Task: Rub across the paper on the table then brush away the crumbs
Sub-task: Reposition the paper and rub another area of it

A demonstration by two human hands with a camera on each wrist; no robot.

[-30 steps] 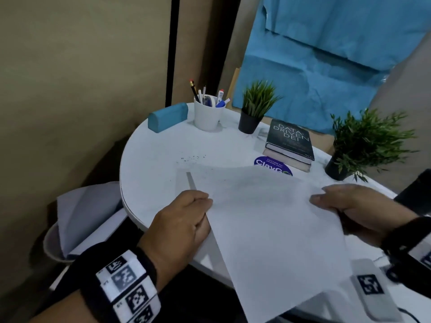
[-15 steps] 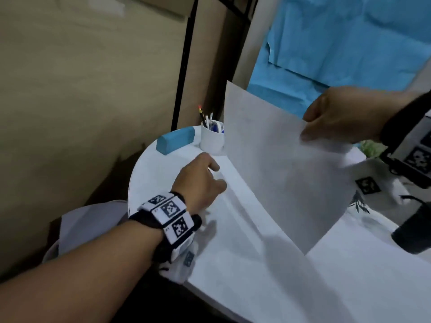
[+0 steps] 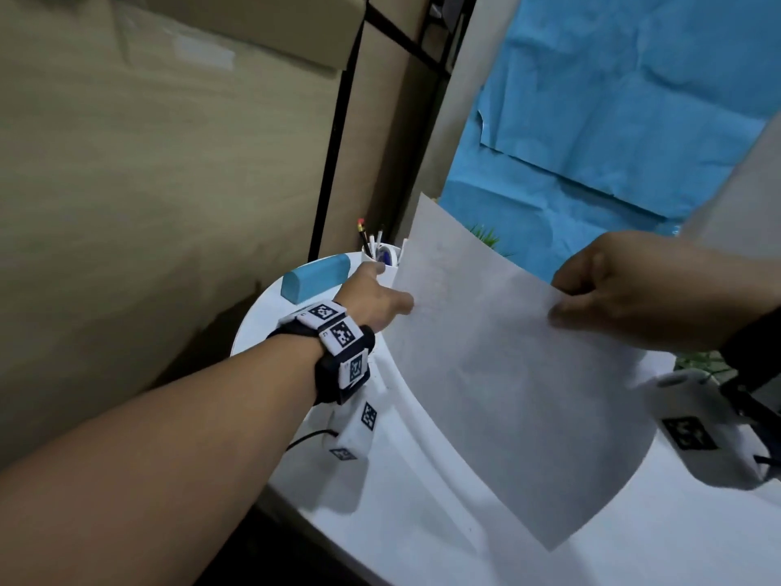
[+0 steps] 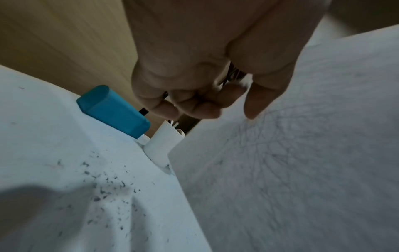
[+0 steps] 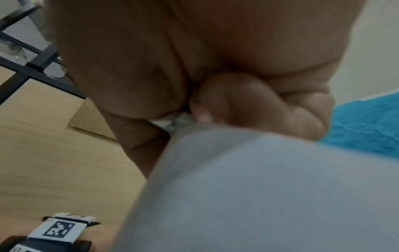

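Rubbing part looks done, judging by the faint smudgy scribble marks on the paper [image 4: 302, 162] and the dark crumbs [image 4: 103, 187] scattered on the table [image 3: 422, 522]. Brushing not finished: crumbs sitting in a loose patch at roughly 7 o'clock from the white pen cup [image 4: 161, 145], just beside the sheet's lower edge.

Paper lifted off the table, tilted up and hanging, pinched along its right edge by the right hand [image 3: 634, 289], thumb on the near face and fingers curled behind (something small and whitish tucked in that grip too, possibly the eraser, can't tell for sure). Left hand [image 3: 372, 298] reaching toward 12 o'clock, out over the crumb area near the cup, fingers loosely curled, holding nothing, apart from the tabletop as far as the wrist view shows.

Blue case [image 3: 315, 274] at about 10 o'clock from the cup, untouched.

Left to do, probably: sweep that crumb patch off the table edge, then lay the sheet back down flat.
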